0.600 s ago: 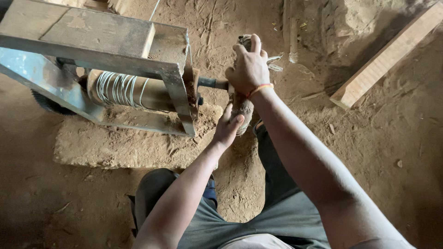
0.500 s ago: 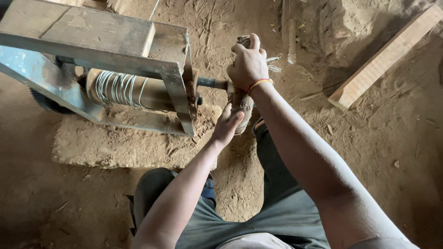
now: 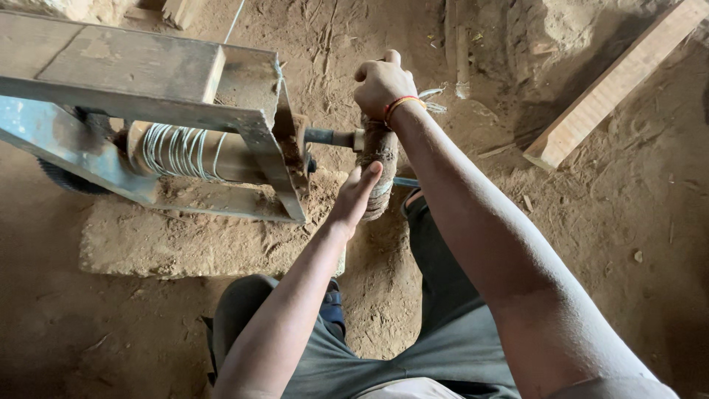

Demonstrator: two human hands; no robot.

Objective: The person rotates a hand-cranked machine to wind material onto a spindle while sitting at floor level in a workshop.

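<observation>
Count: two hands, left (image 3: 358, 196) and right (image 3: 380, 83); one wire-wound spool (image 3: 181, 151); one metal frame (image 3: 258, 125); one bark-covered cylinder (image 3: 382, 159); one wooden plank (image 3: 613, 81); one wrist band (image 3: 399, 103).

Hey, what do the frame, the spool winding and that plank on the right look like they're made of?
Frame: likely steel, flat angled bars, dull grey with rust and dust. Winding: looks like thin pale wire or cord in tight shiny coils; unclear which. Plank: bare sawn wood, light tan, with visible grain.
</observation>
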